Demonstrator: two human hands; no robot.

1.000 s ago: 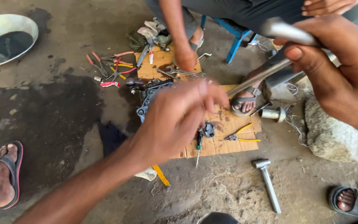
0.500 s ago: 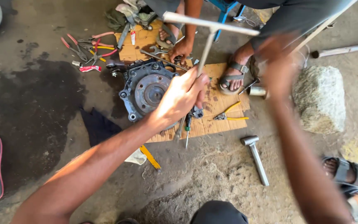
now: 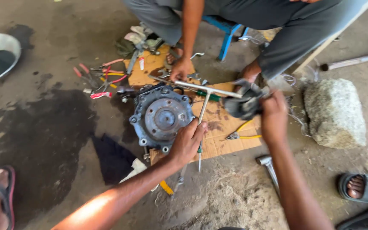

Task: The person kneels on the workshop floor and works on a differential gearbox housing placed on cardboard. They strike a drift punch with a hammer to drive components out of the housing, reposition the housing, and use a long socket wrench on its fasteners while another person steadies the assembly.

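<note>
Left hand (image 3: 187,142): fingers closed on the T-wrench (image 3: 204,104) shaft, beside the housing (image 3: 162,118).
Right hand (image 3: 272,117): gripping a black part (image 3: 244,104), lifted off.
Housing: on cardboard (image 3: 222,127), rim bolts apparently in.
Left: bolts seemingly unfinished.

Single head cam, no second view, so no overlap. Looks steeply down from above the wearer onto the concrete floor (image 3: 43,140). Both forearms enter from the bottom edge, so the near side is the wearer's. Close range: cardboard sheet (image 3: 226,136) sits mid-frame. Far side, top edge: a seated person's legs (image 3: 286,30), facing the camera.
</note>
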